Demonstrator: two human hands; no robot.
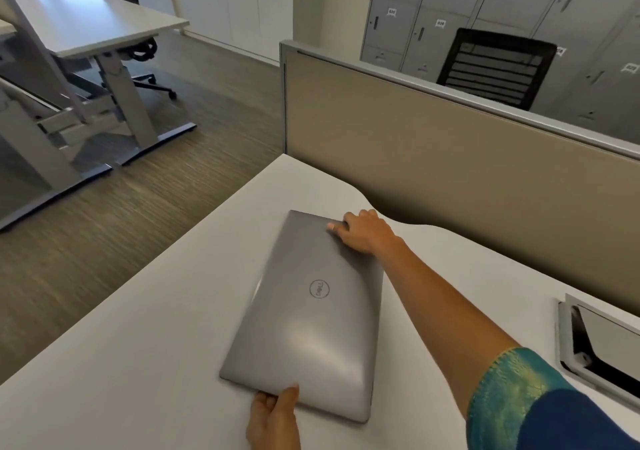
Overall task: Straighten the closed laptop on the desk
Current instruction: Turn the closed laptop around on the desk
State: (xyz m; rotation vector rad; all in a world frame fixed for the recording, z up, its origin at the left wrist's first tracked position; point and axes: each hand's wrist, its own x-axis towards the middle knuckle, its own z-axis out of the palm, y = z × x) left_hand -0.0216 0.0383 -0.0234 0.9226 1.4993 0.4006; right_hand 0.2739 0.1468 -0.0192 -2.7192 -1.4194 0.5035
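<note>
A closed grey laptop (308,314) with a round logo on its lid lies flat on the white desk (138,339), turned at an angle to the desk's edges. My right hand (363,233) grips its far right corner, thumb on the lid and fingers wrapped over the edge. At the bottom of the view my left hand (273,418) holds the near edge, thumb on top and fingers below it.
A beige partition (450,172) runs along the desk's far side. A cable hatch (599,342) is set into the desk at the right. Behind the partition stand a black mesh chair (498,69) and grey lockers (485,3). Another desk (86,24) stands across the floor at left.
</note>
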